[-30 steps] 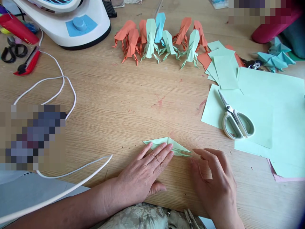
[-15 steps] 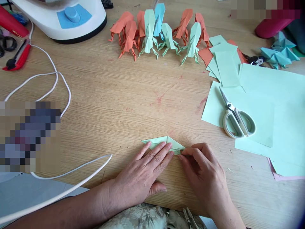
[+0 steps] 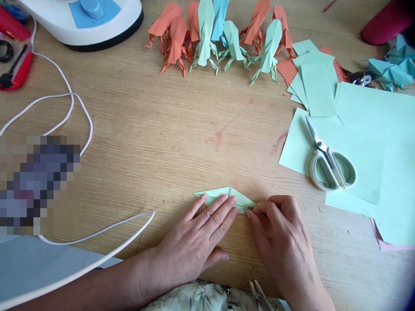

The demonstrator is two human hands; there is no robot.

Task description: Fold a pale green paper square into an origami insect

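Observation:
A small folded piece of light green paper (image 3: 228,193) lies on the wooden table near its front edge, pointed at its left and right ends. My left hand (image 3: 202,233) rests flat on it, fingers stretched out and covering its lower middle. At the paper's right tip, my right hand (image 3: 280,235) pinches the edge between thumb and forefinger, its other fingers curled. The paper's lower part is partly hidden under the fingers.
Scissors (image 3: 330,166) lie on large green sheets (image 3: 363,112) at the right. Folded orange figures (image 3: 176,43) and green ones (image 3: 270,45) stand at the back. A white cable (image 3: 87,116) loops at the left, near a white appliance (image 3: 106,32).
The view has shifted slightly, so the back figures sit higher and the scissors farther right. Both hands keep the same hold on the folded paper.

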